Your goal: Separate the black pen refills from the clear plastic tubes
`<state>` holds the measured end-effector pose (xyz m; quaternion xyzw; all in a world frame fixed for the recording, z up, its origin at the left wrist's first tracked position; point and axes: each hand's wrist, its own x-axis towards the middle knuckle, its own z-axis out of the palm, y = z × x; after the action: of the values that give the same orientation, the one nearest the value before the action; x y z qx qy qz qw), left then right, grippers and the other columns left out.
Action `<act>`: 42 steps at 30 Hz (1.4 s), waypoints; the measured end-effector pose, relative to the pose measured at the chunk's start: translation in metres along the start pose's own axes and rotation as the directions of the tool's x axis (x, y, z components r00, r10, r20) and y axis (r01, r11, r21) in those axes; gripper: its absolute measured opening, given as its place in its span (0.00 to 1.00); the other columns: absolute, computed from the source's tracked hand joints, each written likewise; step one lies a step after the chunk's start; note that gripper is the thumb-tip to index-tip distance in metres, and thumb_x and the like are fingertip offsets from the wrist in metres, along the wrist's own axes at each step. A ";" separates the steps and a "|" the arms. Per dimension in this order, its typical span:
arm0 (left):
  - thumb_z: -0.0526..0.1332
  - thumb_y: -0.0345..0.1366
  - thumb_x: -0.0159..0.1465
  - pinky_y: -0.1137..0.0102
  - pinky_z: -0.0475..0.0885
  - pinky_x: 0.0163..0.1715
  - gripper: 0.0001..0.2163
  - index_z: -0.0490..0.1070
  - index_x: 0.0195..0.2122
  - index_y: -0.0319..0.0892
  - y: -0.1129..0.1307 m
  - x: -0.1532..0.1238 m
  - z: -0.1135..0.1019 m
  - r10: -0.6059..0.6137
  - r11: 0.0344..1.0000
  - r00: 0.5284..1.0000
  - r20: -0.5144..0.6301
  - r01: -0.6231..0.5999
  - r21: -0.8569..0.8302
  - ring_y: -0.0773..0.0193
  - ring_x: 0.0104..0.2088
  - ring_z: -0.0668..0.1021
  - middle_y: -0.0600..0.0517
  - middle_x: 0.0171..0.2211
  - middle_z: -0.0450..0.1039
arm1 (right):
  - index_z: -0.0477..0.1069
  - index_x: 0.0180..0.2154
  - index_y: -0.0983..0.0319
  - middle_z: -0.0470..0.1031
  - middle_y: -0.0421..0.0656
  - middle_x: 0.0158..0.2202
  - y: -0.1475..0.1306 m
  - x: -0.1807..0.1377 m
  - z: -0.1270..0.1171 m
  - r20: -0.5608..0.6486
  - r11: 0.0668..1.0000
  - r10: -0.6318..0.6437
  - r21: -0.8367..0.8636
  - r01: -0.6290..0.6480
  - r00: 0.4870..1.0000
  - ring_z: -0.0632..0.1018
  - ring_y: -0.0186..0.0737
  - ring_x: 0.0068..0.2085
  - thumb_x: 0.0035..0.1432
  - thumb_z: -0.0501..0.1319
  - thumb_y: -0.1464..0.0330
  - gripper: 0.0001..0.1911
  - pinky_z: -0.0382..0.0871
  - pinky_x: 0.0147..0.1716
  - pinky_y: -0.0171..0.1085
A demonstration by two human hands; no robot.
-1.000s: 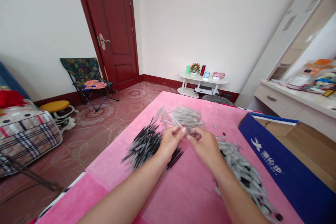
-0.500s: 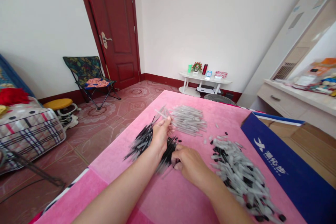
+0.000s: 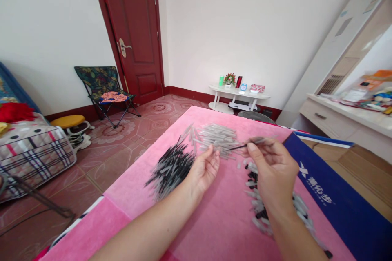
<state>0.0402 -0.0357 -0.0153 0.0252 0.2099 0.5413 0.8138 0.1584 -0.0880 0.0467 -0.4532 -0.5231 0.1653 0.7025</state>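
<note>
My right hand (image 3: 274, 169) is raised over the pink table (image 3: 214, 220) and pinches a thin black pen refill (image 3: 241, 145) that points left. My left hand (image 3: 204, 169) rests palm up on the table with its fingers loosely apart and nothing in it, beside a heap of black refills (image 3: 171, 167). A pile of clear grey pen barrels (image 3: 216, 136) lies just beyond both hands. Under my right hand lies a heap of grey and black pen parts (image 3: 269, 208).
A blue cardboard box (image 3: 330, 200) stands at the table's right edge. On the floor are a folding chair (image 3: 102, 89), a yellow stool (image 3: 67, 124) and a small white table (image 3: 237, 98). A red door (image 3: 134, 28) is shut. A dresser (image 3: 346, 118) stands at right.
My right hand rose from the black heap, moving right with a thin black refill pinched in it. My left hand let go of a clear barrel, drew back and turned palm up.
</note>
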 end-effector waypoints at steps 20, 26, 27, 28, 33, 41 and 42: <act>0.61 0.28 0.55 0.80 0.74 0.23 0.03 0.70 0.30 0.33 -0.012 -0.009 -0.002 -0.073 0.997 0.996 0.046 0.075 -0.028 0.70 0.22 0.77 0.50 0.23 0.75 | 0.71 0.30 0.63 0.74 0.42 0.31 0.009 -0.006 0.005 0.165 0.990 -0.044 -0.128 0.065 0.985 0.74 0.36 0.34 0.49 0.60 0.69 0.04 0.69 0.33 0.34; 0.59 0.25 0.56 0.81 0.74 0.25 0.01 0.69 0.29 0.33 -0.008 -0.007 0.000 -0.001 0.994 1.000 -0.014 -0.001 -0.110 0.69 0.26 0.78 0.49 0.25 0.76 | 0.71 0.36 0.63 0.75 0.45 0.36 0.028 0.017 -0.016 0.367 0.933 0.166 -0.359 -0.026 0.915 0.75 0.39 0.33 0.45 0.61 0.66 0.13 0.68 0.29 0.34; 0.58 0.25 0.57 0.81 0.74 0.25 0.02 0.69 0.29 0.34 -0.006 -0.005 0.001 0.022 0.991 0.999 -0.034 -0.027 -0.134 0.70 0.26 0.78 0.49 0.25 0.76 | 0.72 0.35 0.63 0.76 0.45 0.34 0.034 0.022 -0.023 0.357 0.898 0.196 -0.440 -0.020 0.913 0.75 0.39 0.32 0.45 0.61 0.65 0.13 0.68 0.30 0.35; 0.58 0.24 0.57 0.81 0.74 0.25 0.03 0.69 0.28 0.34 -0.003 -0.004 0.001 0.043 0.987 0.998 -0.045 -0.049 -0.156 0.70 0.26 0.78 0.49 0.25 0.76 | 0.72 0.35 0.63 0.76 0.44 0.33 0.041 0.027 -0.031 0.352 0.850 0.220 -0.527 -0.002 0.910 0.75 0.39 0.32 0.46 0.60 0.65 0.12 0.67 0.31 0.35; 0.57 0.24 0.58 0.80 0.74 0.25 0.03 0.69 0.28 0.35 0.004 0.002 -0.001 0.083 0.978 0.995 -0.059 -0.093 -0.188 0.70 0.27 0.78 0.50 0.25 0.75 | 0.75 0.29 0.57 0.77 0.42 0.30 0.067 0.032 -0.051 0.342 0.474 0.342 -0.867 0.153 0.875 0.75 0.41 0.32 0.47 0.57 0.67 0.09 0.63 0.28 0.34; 0.57 0.24 0.58 0.80 0.74 0.24 0.03 0.68 0.28 0.34 0.001 -0.002 0.000 0.064 0.985 0.997 -0.051 -0.071 -0.158 0.70 0.26 0.78 0.48 0.27 0.75 | 0.75 0.36 0.52 0.74 0.44 0.38 0.084 0.021 -0.044 0.362 0.223 0.466 -0.931 0.289 0.807 0.74 0.43 0.39 0.48 0.54 0.71 0.15 0.62 0.30 0.36; 0.57 0.24 0.58 0.80 0.74 0.24 0.03 0.68 0.28 0.34 0.001 -0.002 0.000 0.064 0.985 0.996 -0.057 -0.072 -0.158 0.70 0.25 0.78 0.48 0.26 0.75 | 0.74 0.36 0.53 0.74 0.44 0.38 0.085 0.022 -0.044 0.355 0.203 0.463 -0.935 0.292 0.812 0.74 0.44 0.40 0.48 0.55 0.71 0.15 0.62 0.31 0.36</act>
<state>0.0386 -0.0369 -0.0145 -0.0470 0.1860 0.5842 0.7886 0.2269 -0.0481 -0.0111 -0.7472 -0.6619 -0.0323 0.0502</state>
